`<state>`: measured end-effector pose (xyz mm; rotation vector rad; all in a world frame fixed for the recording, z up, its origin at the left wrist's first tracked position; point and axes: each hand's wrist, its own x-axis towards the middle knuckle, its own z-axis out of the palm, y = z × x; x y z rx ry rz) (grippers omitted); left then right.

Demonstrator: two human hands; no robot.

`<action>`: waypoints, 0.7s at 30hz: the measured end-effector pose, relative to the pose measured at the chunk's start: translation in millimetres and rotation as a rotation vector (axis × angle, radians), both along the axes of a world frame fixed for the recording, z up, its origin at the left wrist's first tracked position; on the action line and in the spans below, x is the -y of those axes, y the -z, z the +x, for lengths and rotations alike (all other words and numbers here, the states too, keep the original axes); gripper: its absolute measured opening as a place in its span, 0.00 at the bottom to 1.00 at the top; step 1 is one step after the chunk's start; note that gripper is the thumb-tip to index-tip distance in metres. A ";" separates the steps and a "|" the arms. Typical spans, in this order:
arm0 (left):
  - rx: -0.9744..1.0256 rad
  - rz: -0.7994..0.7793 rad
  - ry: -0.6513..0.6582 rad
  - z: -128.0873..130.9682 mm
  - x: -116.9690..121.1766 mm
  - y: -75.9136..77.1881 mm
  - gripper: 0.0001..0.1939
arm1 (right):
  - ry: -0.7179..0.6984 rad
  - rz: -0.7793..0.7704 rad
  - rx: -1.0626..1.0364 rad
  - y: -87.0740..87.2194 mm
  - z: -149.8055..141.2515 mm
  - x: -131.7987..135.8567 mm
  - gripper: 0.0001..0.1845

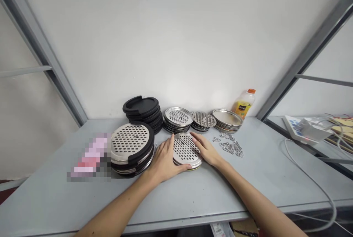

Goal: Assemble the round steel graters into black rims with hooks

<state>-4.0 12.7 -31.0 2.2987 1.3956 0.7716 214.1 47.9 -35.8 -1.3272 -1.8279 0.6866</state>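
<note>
A round metal grater plate (186,148) with rows of slots lies in front of me on the table, between my two hands. My left hand (164,160) cups its left side, the thumb along the front edge and the fingers at the rim. From the right, my right hand (206,148) grips the rim, with fingertips near the far edge. Under the plate a thin stack of rims shows, with a yellowish edge at the bottom. Left of my left hand rises a tall stack of grater plates set in black rings (131,145).
Along the wall stand black rings (142,108), slotted plates (178,116), coarse grater discs (204,118), plain metal rims (227,117) and a juice bottle (245,104). Small wire clips (230,147) lie right of my right hand. A white cable (311,178) crosses the table's right end.
</note>
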 end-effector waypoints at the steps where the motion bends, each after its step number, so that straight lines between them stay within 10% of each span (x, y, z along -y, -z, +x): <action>1: -0.002 0.000 -0.005 0.1 0.3 -0.4 0.59 | -0.005 0.016 0.012 -0.1 -0.3 0.3 0.30; 21: -0.106 -0.047 -0.041 2.2 5.5 -2.2 0.54 | -0.074 0.089 0.148 2.0 -1.4 5.8 0.32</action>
